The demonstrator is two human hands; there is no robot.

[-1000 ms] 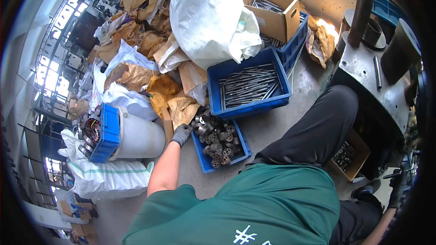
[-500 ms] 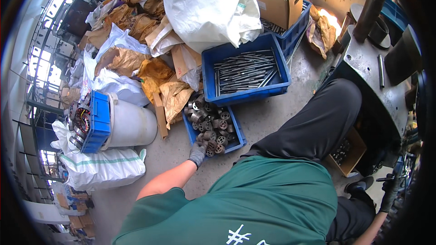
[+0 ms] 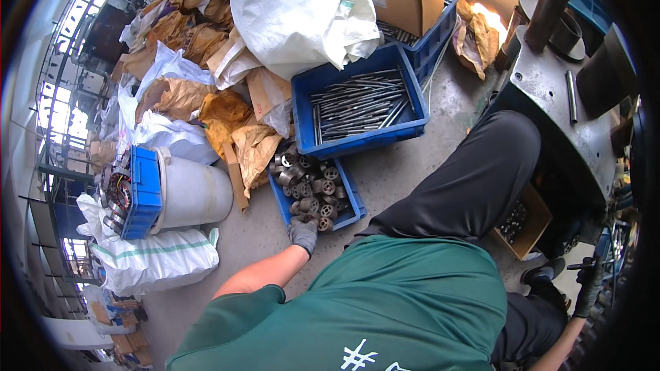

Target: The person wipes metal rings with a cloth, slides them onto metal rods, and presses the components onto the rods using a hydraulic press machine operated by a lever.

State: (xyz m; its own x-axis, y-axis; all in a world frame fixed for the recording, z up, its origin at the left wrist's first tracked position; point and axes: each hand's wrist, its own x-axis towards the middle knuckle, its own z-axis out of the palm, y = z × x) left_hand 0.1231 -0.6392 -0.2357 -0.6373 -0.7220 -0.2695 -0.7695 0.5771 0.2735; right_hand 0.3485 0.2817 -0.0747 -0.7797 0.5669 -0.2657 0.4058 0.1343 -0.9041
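Note:
My left hand (image 3: 303, 235), in a grey glove, is at the near left corner of a small blue bin (image 3: 357, 209). Its fingers close around a cylindrical metal rotor core (image 3: 311, 218) at the edge of the heap; the fingertips are partly hidden. More slotted rotor cores (image 3: 307, 186) lie jumbled inside that bin. Far to the right, by the machine, my dark-gloved right hand (image 3: 588, 290) is closed on a thin metal shaft (image 3: 579, 267) that sticks out past its fingers.
A larger blue crate (image 3: 364, 140) of metal shafts stands behind the bin. Crumpled brown paper (image 3: 256, 148) and a white sack (image 3: 295, 14) lie beyond. A grey bucket (image 3: 196, 189) stands left. On the right are a metal bench (image 3: 550, 89) and a cardboard box (image 3: 540, 223) of small parts.
The view has shifted slightly, so most things sit further left. My left hand has drawn back a little toward me from the rotor heap. My right hand still holds the shaft.

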